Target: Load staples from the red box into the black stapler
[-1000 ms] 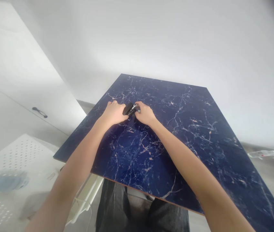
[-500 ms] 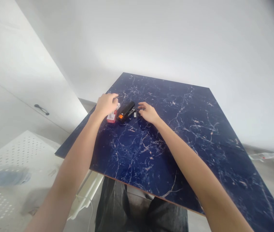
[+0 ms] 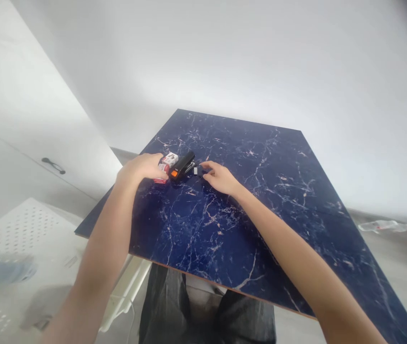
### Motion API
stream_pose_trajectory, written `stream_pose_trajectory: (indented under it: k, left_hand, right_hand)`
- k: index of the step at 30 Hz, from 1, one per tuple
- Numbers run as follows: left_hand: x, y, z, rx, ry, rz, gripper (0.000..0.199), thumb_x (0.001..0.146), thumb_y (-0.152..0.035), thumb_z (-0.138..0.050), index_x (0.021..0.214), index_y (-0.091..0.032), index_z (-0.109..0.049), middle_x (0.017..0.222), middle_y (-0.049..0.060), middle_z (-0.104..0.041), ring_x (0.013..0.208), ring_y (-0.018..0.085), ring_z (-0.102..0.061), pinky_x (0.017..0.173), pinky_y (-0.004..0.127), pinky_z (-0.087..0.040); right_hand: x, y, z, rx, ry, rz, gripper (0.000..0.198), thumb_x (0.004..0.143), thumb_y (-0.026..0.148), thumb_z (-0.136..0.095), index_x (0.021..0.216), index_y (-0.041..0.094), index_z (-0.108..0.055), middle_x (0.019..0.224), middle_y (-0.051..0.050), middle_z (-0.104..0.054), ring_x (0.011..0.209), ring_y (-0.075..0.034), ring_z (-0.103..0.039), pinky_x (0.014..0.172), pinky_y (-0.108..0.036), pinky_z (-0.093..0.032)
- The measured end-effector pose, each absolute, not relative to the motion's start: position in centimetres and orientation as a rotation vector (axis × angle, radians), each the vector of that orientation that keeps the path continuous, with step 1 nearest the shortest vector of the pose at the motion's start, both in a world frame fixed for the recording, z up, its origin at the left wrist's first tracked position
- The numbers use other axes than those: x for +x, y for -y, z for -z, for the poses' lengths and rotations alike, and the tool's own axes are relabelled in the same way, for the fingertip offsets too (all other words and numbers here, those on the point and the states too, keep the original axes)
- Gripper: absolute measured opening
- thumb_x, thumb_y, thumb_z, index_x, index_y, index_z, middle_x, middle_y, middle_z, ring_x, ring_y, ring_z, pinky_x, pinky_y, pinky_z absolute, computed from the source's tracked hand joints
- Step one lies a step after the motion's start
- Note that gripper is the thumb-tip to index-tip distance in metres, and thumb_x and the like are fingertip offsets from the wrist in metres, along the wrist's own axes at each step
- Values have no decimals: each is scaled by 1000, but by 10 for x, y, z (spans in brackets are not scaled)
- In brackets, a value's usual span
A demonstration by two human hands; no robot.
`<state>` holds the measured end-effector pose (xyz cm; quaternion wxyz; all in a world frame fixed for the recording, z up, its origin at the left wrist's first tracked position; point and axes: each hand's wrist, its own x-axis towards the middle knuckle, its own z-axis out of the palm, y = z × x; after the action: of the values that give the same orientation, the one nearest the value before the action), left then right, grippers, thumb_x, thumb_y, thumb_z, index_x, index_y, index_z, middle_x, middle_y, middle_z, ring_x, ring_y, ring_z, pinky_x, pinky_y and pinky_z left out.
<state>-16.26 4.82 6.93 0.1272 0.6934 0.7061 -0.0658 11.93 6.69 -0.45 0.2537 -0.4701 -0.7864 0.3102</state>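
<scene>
On the dark blue marbled table [image 3: 217, 224], a black stapler [image 3: 183, 165] with an orange end lies between my hands. My left hand [image 3: 142, 167] is spread at the left of it, the thumb stretched across a red-and-white small box [image 3: 163, 168]. Its fingertips reach a second white small box [image 3: 170, 159], which lies just behind, close to the stapler. To the stapler's right is a small black-and-white piece [image 3: 196, 170], its kind too small to make out. My right hand [image 3: 217, 177] has thumb and forefinger around the dark end of that piece.
A white cabinet door with a dark handle [image 3: 53, 165] stands at the left. Below it is a white perforated surface [image 3: 27, 229] with a clear plastic bottle [image 3: 4, 272]. Crumpled clear plastic [image 3: 386, 226] lies beyond the table's right edge, and a white wall rises behind.
My left hand has come down and left, uncovering the white box and laying its thumb over the red one. My right hand has dipped slightly. The view has shifted a little.
</scene>
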Motion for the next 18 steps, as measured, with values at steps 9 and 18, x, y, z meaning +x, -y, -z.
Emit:
stream_pose_trajectory:
  k: [9, 18]
  left_hand:
    - [-86, -7, -86, 2320, -2071, -249, 41, 95, -34, -61, 132, -16, -63, 113, 14, -70, 93, 28, -70, 81, 39, -56]
    - [-55, -6, -46, 2516, -2105, -128, 61, 96, -44, -66, 149, -16, -54, 161, 27, -37, 145, 53, -37, 109, 68, -42]
  right_hand:
    - [143, -23, 6, -1190, 2160, -862, 43, 91, 12, -60, 134, 20, -65, 132, -10, -72, 105, -21, -73, 100, -42, -59]
    - [183, 18, -1, -1111, 2176, -910, 38, 95, 22, -58, 133, 26, -65, 134, -8, -69, 109, -22, -72, 98, -43, -62]
